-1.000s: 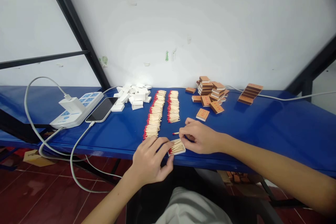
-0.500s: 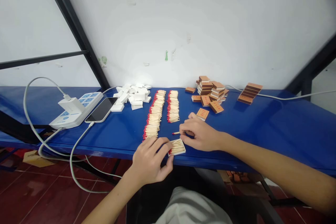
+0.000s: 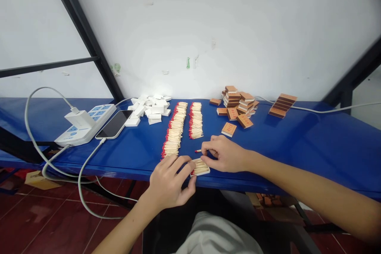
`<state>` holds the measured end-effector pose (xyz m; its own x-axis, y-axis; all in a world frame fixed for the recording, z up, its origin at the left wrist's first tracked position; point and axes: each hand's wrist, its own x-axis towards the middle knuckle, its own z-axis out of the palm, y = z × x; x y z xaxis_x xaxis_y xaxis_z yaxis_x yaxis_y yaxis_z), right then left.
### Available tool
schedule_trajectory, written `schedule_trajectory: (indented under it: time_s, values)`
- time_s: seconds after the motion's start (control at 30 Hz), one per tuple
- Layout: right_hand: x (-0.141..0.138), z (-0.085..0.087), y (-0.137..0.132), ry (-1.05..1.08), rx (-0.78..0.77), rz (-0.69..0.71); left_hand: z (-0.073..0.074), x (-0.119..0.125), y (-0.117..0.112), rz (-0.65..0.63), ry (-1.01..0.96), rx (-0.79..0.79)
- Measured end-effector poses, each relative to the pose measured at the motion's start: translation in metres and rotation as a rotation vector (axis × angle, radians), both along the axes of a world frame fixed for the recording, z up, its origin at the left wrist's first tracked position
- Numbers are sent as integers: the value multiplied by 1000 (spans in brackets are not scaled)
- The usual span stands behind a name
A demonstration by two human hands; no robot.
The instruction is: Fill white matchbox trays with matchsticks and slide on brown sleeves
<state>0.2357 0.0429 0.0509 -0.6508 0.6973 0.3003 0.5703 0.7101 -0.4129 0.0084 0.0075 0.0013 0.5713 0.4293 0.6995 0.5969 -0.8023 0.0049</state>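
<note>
My left hand (image 3: pixel 172 178) grips a small white matchbox tray (image 3: pixel 203 173) at the table's front edge, fingers over its left end. Matches (image 3: pixel 200 166) with red heads lie side by side in it. At the tray's right end is my right hand (image 3: pixel 224 153), its fingers curled in close. One loose match (image 3: pixel 198 151) pokes out past those fingertips, its other end hidden; whether they grip it is unclear. Beyond the hands, matches lie in a long row (image 3: pixel 174 135) and a shorter row (image 3: pixel 196 121), red heads to the left.
White empty trays (image 3: pixel 151 107) are heaped at the back left. Brown matchboxes (image 3: pixel 238 101) are piled at the back right, one box (image 3: pixel 229 129) nearer me. A folded brown card (image 3: pixel 282 105) stands further right. A phone (image 3: pixel 114 124), power strip (image 3: pixel 86 125) and cables occupy the left.
My right hand has shifted slightly left and down, covering more of the loose match and uncovering the near matchbox. My left hand and the tray stay put.
</note>
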Motion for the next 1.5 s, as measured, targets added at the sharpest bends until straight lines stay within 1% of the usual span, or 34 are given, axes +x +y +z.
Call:
schedule_trajectory:
  time_s: [0.13, 0.2, 0.27, 0.47, 0.6, 0.8, 0.97, 1.07, 1.17, 1.27, 1.37, 1.5]
  values:
    - [3, 0, 5, -2, 22, -42, 1, 0, 0, -1, 9, 2]
    - [5, 1, 8, -38, 66, -75, 1, 0, 0, -3, 5, 5]
    - [7, 1, 10, -87, 77, -94, 0, 0, 0, -7, -2, 9]
    - [10, 1, 14, -129, -24, -76, -1, 0, 0, -1, -10, 10]
    - [11, -2, 15, -156, -42, -47, -1, 0, 0, -3, -5, 17]
    - [11, -2, 12, -216, -10, -40, -1, -1, 0, 5, -5, 13]
    - [11, 2, 9, -336, 88, -60, 0, 0, 0, 8, -14, 25]
    - [12, 1, 8, -367, 114, -50, -1, 0, 0, 14, -18, 31]
    - [12, 1, 8, -334, 71, -55, -1, 0, 1, 14, -30, 37]
    - [12, 4, 6, -234, -9, -47, 0, 1, 1, 25, -59, 31]
    - [8, 8, 0, -127, -70, 21, 1, 2, 1, 36, -85, 24]
    - [1, 9, -7, -97, -95, 125, 1, 3, 1, 45, -93, 22]
